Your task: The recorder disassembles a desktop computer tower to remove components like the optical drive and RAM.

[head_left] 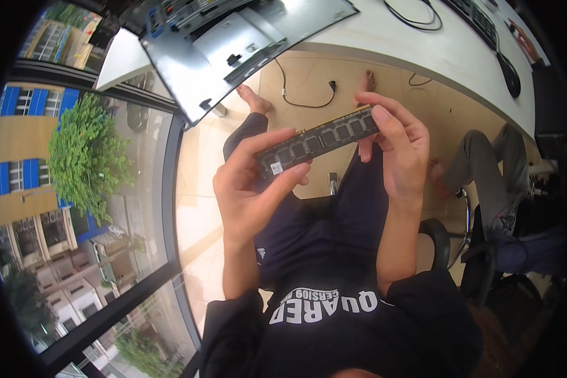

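Note:
Between my two hands I hold a RAM stick above my lap, its black chips facing up and its right end tilted away from me. A small white label sits near its left end, and a gold contact edge runs along the far side. My left hand pinches the left end between thumb and fingers. The right end is gripped by my right hand, with the thumb on top. Beyond my hands, an open computer case with a bare metal panel lies at the edge of the white desk.
The white desk curves across the top, bearing a keyboard, a black mouse and a coiled cable. A black cable with a plug hangs toward the floor. Another person's leg is at right; a window fills the left.

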Demonstrator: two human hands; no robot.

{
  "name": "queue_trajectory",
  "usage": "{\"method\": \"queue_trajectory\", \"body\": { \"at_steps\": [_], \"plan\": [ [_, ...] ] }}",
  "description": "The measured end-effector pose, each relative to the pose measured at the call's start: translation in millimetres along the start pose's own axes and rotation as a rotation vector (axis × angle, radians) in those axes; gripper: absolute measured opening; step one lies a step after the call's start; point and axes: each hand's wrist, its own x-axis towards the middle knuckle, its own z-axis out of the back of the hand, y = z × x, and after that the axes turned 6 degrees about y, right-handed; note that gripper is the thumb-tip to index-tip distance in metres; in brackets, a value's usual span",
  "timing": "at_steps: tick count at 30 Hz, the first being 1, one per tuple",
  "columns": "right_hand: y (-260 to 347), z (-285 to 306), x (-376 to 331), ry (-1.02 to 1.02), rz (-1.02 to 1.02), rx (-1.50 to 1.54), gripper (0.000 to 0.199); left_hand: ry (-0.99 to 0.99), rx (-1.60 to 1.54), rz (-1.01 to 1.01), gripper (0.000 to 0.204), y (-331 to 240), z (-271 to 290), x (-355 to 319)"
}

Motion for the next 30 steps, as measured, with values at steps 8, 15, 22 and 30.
{"method": "queue_trajectory", "body": {
  "at_steps": [8,15,22,30],
  "plan": [
    [-9,-6,-9,0.225,-0.022,0.031,0.022,-0.118,-0.034,0.011,0.016,7,29,-5],
    [-16,-15,-1,0.047,0.032,-0.065,0.021,-0.148,-0.107,0.034,0.028,-8,24,6],
    [3,-24,4,0.155,-0.062,-0.116,0.031,-0.073,-0.143,-0.01,0.042,-6,33,4],
    [57,-49,100,0.063,0.215,-0.317,0.037,0.006,-0.001,0.168,0.023,68,29,-13]
  ]
}}
